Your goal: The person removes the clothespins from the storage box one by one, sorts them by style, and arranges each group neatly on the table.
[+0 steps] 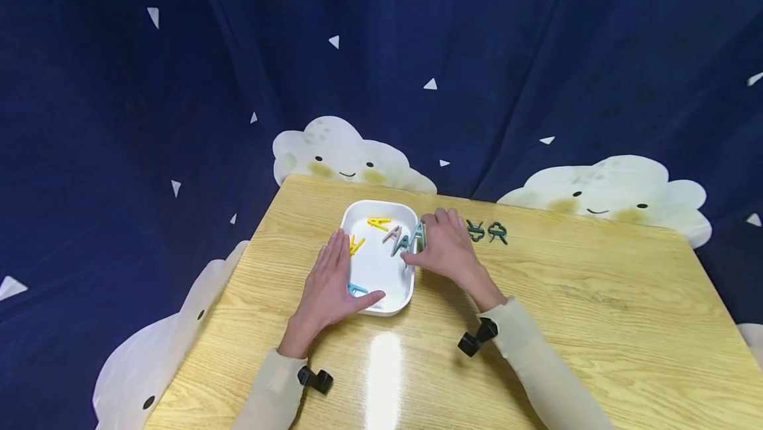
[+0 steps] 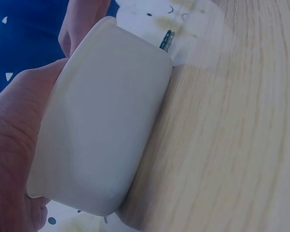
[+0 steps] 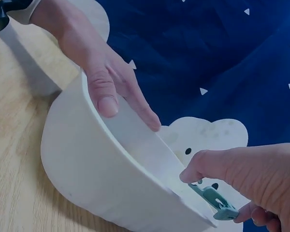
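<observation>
A white plastic basin sits on the wooden table with several clothespins inside. My left hand rests on its left rim, fingers straight along the edge and thumb stretched over the near rim. At the right rim, my right hand pinches a teal clothespin between thumb and fingers. Within the basin lie a yellow clothespin at the back, another yellow clothespin by the left fingers, a pinkish clothespin, a teal clothespin and a light blue clothespin near the left thumb.
Two dark green clips lie on the table right of my right hand: one clip nearer, the other clip farther right. The table extends widely to the right. A navy curtain with clouds hangs behind it.
</observation>
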`<state>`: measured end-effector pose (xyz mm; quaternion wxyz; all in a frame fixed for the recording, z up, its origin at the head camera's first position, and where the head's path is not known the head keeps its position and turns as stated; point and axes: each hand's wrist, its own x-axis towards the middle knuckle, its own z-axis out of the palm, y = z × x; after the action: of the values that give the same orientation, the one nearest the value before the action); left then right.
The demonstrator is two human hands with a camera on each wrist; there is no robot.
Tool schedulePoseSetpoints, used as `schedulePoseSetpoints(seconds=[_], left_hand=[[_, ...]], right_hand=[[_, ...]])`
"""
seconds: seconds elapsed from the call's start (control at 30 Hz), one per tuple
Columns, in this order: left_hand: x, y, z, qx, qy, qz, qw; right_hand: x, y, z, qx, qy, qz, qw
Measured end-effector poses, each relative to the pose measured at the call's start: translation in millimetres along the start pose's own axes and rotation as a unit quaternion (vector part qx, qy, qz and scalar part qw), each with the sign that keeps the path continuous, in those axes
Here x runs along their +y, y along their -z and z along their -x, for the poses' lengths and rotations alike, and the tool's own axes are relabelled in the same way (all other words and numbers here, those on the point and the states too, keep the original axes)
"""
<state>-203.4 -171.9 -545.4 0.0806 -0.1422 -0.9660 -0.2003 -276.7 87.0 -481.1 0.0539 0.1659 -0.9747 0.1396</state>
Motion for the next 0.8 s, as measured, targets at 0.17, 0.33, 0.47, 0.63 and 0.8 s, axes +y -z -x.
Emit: schedulePoseSetpoints(seconds=[0.17,0.33,0.47,0.63,0.8], left_hand=[[1.1,-1.1,-1.0,0.003,-0.003,-0.002,1.0000],[1.8,-1.6,-1.5,0.002,-0.003,0.003,1.0000],[2.4,-1.4,-1.8,-0.001,-0.003,0.004,1.0000],[2.7,-0.2,-1.4,0.003,-0.003,0.002,1.0000],[2.4,0.2,-0.3,0.002,0.000,-0.002,1.0000]], right_hand=[[12.5,2.4,3.8,-0.002,-0.017,-0.013,1.000],[30.3,0.1,5.3,-0.009,-0.033,-0.017,0.999],[42.5,-3.4,7.4,-0.010,-0.041,-0.012,0.999],[52.1,-8.0,10.4,-0.006,-0.036,-0.012,0.999],[63.6,-17.2,12.4,-0.021,-0.032,-0.013,0.999]])
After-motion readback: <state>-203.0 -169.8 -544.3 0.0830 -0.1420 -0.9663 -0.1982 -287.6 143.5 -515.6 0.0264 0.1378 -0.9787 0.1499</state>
